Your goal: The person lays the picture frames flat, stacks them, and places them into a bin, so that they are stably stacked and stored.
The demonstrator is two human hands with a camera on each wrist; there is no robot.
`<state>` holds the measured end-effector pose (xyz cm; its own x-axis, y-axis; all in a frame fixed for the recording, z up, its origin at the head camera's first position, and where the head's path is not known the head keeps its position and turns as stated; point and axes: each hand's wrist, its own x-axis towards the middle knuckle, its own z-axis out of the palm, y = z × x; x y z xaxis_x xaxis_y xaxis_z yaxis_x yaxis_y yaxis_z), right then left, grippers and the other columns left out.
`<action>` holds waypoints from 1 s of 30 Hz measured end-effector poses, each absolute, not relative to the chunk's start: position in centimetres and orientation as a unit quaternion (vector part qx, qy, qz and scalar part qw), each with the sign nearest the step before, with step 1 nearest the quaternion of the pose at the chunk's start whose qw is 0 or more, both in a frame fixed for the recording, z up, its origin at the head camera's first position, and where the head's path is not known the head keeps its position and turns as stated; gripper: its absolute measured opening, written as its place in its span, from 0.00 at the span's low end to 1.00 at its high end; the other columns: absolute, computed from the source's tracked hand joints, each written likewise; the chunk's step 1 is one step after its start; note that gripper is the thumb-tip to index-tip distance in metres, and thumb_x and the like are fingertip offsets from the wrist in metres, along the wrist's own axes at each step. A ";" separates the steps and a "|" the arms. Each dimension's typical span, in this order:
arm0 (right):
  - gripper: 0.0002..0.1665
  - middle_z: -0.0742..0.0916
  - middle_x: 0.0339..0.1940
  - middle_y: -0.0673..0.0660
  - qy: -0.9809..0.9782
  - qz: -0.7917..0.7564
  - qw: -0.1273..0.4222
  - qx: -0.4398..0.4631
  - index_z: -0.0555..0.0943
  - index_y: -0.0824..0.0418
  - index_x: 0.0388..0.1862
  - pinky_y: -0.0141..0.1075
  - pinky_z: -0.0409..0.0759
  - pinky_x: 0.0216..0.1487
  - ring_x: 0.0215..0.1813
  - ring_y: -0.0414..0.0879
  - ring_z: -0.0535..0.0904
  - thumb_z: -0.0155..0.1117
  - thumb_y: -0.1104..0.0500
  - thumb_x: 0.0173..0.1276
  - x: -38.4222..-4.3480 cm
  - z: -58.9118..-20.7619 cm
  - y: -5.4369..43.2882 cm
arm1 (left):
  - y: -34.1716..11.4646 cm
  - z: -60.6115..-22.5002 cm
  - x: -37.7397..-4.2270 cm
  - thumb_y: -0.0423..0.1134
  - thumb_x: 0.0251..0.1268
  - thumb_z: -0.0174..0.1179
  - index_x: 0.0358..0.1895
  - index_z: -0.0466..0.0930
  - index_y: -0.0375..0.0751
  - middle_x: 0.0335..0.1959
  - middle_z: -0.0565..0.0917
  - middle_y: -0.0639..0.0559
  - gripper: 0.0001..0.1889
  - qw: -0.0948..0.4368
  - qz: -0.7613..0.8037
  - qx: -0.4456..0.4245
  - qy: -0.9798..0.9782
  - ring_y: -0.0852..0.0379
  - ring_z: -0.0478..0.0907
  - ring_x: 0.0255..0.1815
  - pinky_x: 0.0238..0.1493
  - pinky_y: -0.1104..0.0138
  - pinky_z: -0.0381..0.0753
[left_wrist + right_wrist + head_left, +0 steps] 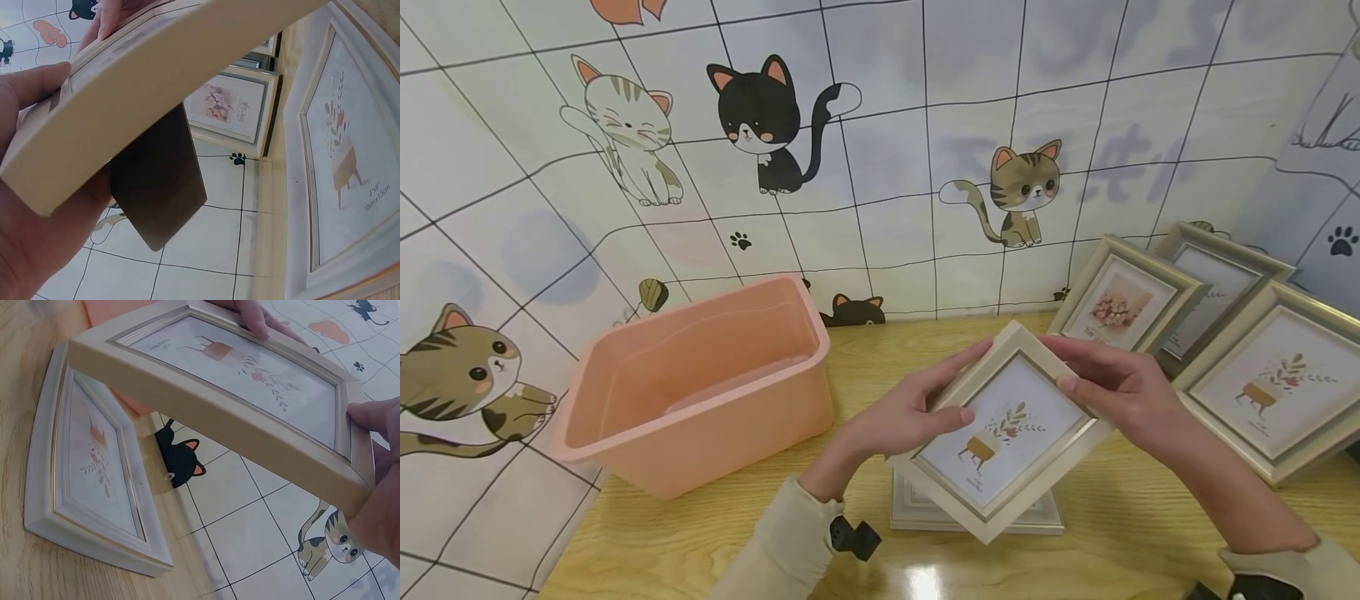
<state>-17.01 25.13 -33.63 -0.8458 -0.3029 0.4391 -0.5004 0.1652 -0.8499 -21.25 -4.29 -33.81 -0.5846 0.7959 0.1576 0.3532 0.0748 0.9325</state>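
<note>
Both hands hold a cream picture frame [1000,433] with a plant print, tilted above the table. My left hand [898,412] grips its left edge, thumb on the front and fingers behind. On the upper right side, my right hand [1123,392] pinches the frame with the thumb over the front border. A dark stand flap [162,181] sticks out from the frame's back in the left wrist view. Beneath it, a white picture frame [94,456] lies face up on the table, mostly covered in the head view.
A pink plastic bin [722,425] stands at the left on the wooden table [865,342]. Several standing frames are at the right, among them a gold frame [1273,375] and a flower-print frame [1123,304]. Cat-patterned covering [895,208] lines the wall behind.
</note>
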 end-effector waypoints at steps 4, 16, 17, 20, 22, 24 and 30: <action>0.30 0.88 0.53 0.45 -0.781 0.566 0.101 0.242 0.75 0.64 0.72 0.35 0.86 0.35 0.43 0.42 0.87 0.59 0.75 0.73 -17.0 -33.7 25.5 | -4.5 -33.9 -21.4 0.32 0.78 0.55 0.83 0.51 0.67 0.65 0.76 0.43 0.39 0.191 0.533 0.408 0.716 0.59 0.86 0.45 0.37 0.59 0.88; 0.29 0.87 0.56 0.40 -0.746 0.646 0.089 0.137 0.77 0.52 0.73 0.36 0.86 0.33 0.43 0.39 0.87 0.61 0.67 0.76 -17.2 -34.3 26.4 | -5.3 -35.4 -21.8 0.29 0.75 0.59 0.78 0.68 0.54 0.65 0.79 0.46 0.32 0.101 0.541 0.343 0.761 0.59 0.85 0.48 0.43 0.64 0.86; 0.28 0.87 0.55 0.39 -0.735 0.661 0.083 0.129 0.78 0.51 0.72 0.36 0.86 0.33 0.42 0.39 0.87 0.62 0.67 0.76 -17.2 -34.4 26.4 | -5.3 -35.5 -21.9 0.29 0.75 0.60 0.77 0.70 0.53 0.63 0.81 0.45 0.30 0.094 0.550 0.329 0.762 0.58 0.85 0.47 0.42 0.64 0.86; 0.28 0.86 0.55 0.39 -0.705 0.701 0.051 0.096 0.79 0.48 0.71 0.38 0.87 0.34 0.42 0.41 0.87 0.62 0.66 0.76 -17.1 -34.9 26.3 | -5.2 -35.7 -21.9 0.30 0.74 0.61 0.73 0.75 0.50 0.59 0.83 0.42 0.27 0.059 0.556 0.295 0.774 0.57 0.86 0.43 0.38 0.65 0.86; 0.29 0.86 0.53 0.40 -0.699 0.711 0.028 0.070 0.76 0.47 0.73 0.40 0.87 0.34 0.42 0.42 0.87 0.63 0.65 0.76 -16.9 -35.3 26.1 | -5.1 -35.9 -21.9 0.30 0.72 0.63 0.70 0.78 0.49 0.57 0.84 0.43 0.25 0.026 0.545 0.274 0.792 0.59 0.85 0.41 0.35 0.67 0.85; 0.32 0.85 0.52 0.42 -0.717 0.696 0.009 0.044 0.71 0.49 0.78 0.41 0.87 0.36 0.43 0.42 0.87 0.62 0.62 0.78 -16.6 -35.6 25.8 | -5.1 -36.1 -22.1 0.30 0.70 0.65 0.67 0.82 0.46 0.56 0.85 0.44 0.23 -0.015 0.526 0.256 0.811 0.61 0.81 0.38 0.32 0.70 0.81; 0.38 0.80 0.63 0.69 -0.777 0.630 -0.013 0.017 0.59 0.66 0.81 0.42 0.87 0.40 0.44 0.43 0.86 0.61 0.62 0.78 -15.5 -37.0 24.2 | -5.4 -37.2 -22.9 0.31 0.64 0.70 0.57 0.88 0.42 0.54 0.86 0.46 0.18 -0.056 0.511 0.201 0.833 0.55 0.68 0.33 0.29 0.67 0.68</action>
<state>-15.50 24.15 -36.99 -0.9991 -0.0422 0.0018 -0.0105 0.2068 -0.9783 -22.93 -5.36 -37.18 -0.9126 0.2788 0.2990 0.3929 0.3956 0.8301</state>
